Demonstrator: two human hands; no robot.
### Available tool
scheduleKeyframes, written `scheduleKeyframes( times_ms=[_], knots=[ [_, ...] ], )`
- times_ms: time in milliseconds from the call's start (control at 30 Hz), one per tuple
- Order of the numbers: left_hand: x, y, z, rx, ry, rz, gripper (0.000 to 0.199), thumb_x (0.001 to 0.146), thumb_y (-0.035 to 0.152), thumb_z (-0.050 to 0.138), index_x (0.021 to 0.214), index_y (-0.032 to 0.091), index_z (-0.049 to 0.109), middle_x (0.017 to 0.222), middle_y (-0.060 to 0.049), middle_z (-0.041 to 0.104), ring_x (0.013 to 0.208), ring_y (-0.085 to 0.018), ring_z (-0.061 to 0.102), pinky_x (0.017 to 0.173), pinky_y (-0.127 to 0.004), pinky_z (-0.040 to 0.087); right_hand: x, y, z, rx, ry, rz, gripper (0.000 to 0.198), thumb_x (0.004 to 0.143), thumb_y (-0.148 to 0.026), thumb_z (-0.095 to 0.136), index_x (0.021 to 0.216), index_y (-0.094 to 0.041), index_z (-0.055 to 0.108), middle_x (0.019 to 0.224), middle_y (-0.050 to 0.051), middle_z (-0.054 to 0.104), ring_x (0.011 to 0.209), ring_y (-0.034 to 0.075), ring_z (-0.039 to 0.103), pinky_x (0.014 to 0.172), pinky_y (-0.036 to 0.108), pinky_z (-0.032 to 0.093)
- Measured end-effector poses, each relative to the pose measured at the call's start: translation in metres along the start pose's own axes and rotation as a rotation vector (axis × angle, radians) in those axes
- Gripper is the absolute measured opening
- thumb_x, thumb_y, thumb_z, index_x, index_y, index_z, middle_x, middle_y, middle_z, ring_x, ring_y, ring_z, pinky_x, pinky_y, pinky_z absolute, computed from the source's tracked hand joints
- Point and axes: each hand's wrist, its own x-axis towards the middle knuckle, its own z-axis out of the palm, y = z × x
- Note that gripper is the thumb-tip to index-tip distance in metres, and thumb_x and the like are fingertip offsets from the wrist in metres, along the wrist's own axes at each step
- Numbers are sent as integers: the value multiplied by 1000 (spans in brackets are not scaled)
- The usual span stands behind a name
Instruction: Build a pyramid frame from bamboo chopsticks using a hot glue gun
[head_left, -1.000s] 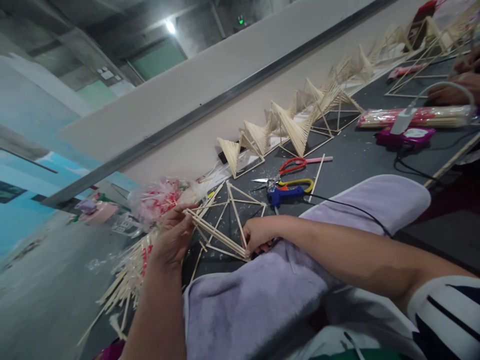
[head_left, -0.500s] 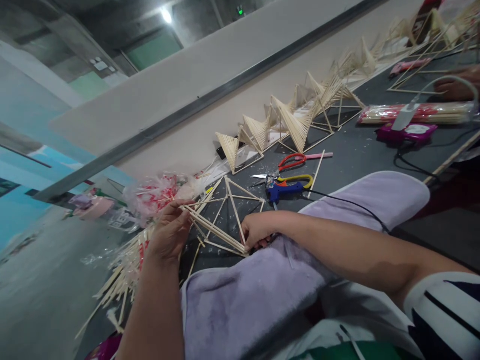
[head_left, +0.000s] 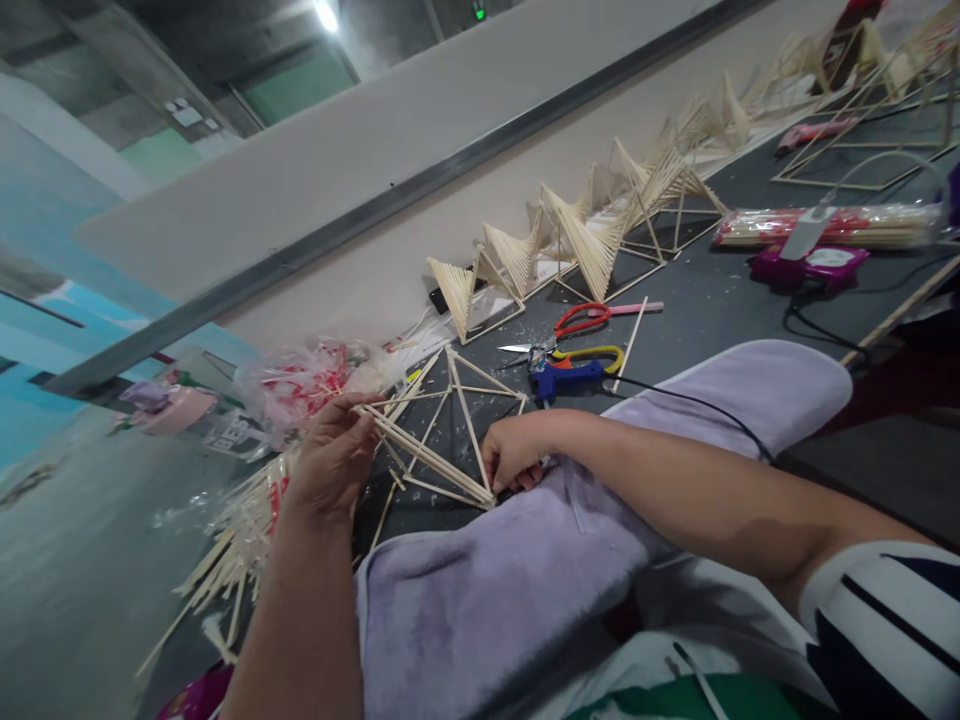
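Observation:
An angular frame of thin wooden sticks (head_left: 432,456) stands on the dark table in front of me. My left hand (head_left: 334,452) pinches its left corner, where several sticks meet. At the lower right corner, the fingers of my right hand (head_left: 516,450) are closed on the stick ends, close to the lavender cloth (head_left: 510,590). What lies under those fingers is partly hidden. Just beyond my right hand lies a blue glue gun (head_left: 559,378) with a black cord. Scissors (head_left: 583,320) with red and yellow handles rest against it, beside a loose stick (head_left: 631,345).
Fanned stick models (head_left: 589,250) line the wall. To the right lie a bagged stick bundle (head_left: 885,228), a purple item (head_left: 776,266) and a pink glue gun (head_left: 814,134). Crumpled plastic (head_left: 300,385), loose sticks (head_left: 217,575) and a pink-lidded bottle (head_left: 176,412) are on the left.
Both my hands keep their hold on the stick frame, which has barely moved. Another person's hand at the right edge has gone from view. My view has shifted slightly.

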Motion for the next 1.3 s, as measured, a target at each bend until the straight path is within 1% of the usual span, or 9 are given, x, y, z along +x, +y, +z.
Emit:
scheduleKeyframes(
  times_ms=[133, 233, 433, 600, 767, 933, 1067, 1167, 1300],
  knots=[
    [0, -1, -2, 7, -9, 4, 25, 65, 14, 69, 88, 19, 62, 90, -1, 62, 71, -9, 56, 67, -20, 46, -1, -2, 2, -35, 1, 8, 16, 70, -23, 63, 83, -14, 63, 48, -6, 53, 41, 7, 52, 43, 17, 42],
    [1, -2, -3, 13, -9, 11, 26, 64, 15, 69, 89, 19, 62, 91, -1, 63, 73, -10, 57, 67, -21, 47, -3, -5, 4, -65, 28, 19, 17, 68, -27, 64, 79, -13, 63, 47, -7, 53, 40, 6, 50, 42, 16, 41],
    [2, -2, -2, -17, -16, 15, 29, 63, 15, 71, 90, 17, 62, 89, -1, 64, 71, -9, 58, 64, -20, 47, 0, -5, 8, -73, 83, 18, 17, 68, -25, 63, 80, -14, 64, 49, -6, 53, 39, 6, 49, 40, 16, 38],
    [3, -5, -5, -62, -18, 9, 28, 65, 13, 69, 91, 17, 61, 92, -2, 65, 76, -11, 59, 68, -21, 47, 1, -4, 10, -89, 95, 12, 19, 70, -27, 60, 83, -14, 65, 50, -5, 53, 38, 7, 49, 38, 16, 38],
    [3, -7, -8, -47, 26, 19, 27, 66, 11, 68, 92, 16, 60, 95, -3, 64, 80, -12, 59, 71, -22, 48, 0, -2, 6, -90, 42, 21, 22, 69, -24, 56, 88, -17, 65, 50, -4, 54, 41, 9, 53, 40, 17, 42],
    [-1, -7, -2, 4, 89, 20, 25, 68, 11, 65, 92, 17, 59, 100, -4, 62, 87, -15, 59, 78, -26, 50, -3, -8, 2, -119, 0, 56, 27, 69, -23, 52, 93, -18, 65, 50, -2, 56, 42, 11, 55, 38, 18, 42],
    [-1, -5, 3, 37, 157, 5, 26, 66, 12, 67, 89, 20, 59, 100, -3, 61, 86, -15, 60, 75, -26, 52, -6, -14, -2, -172, -7, 62, 31, 70, -18, 50, 96, -17, 66, 61, 3, 64, 44, 13, 58, 38, 18, 43],
    [0, -6, 6, 64, 183, -3, 27, 63, 15, 70, 87, 21, 59, 99, -2, 61, 85, -16, 60, 71, -26, 54, -7, -16, -5, -175, 26, 7, 31, 68, -16, 49, 94, -16, 67, 69, 5, 68, 45, 13, 60, 38, 17, 42],
    [2, -8, 5, 97, 191, 6, 27, 63, 17, 71, 86, 22, 59, 98, -2, 62, 85, -17, 60, 70, -27, 55, -9, -17, -8, -234, 29, -21, 34, 64, -8, 48, 92, -13, 68, 71, 7, 69, 48, 14, 62, 37, 16, 41]
  ],
)
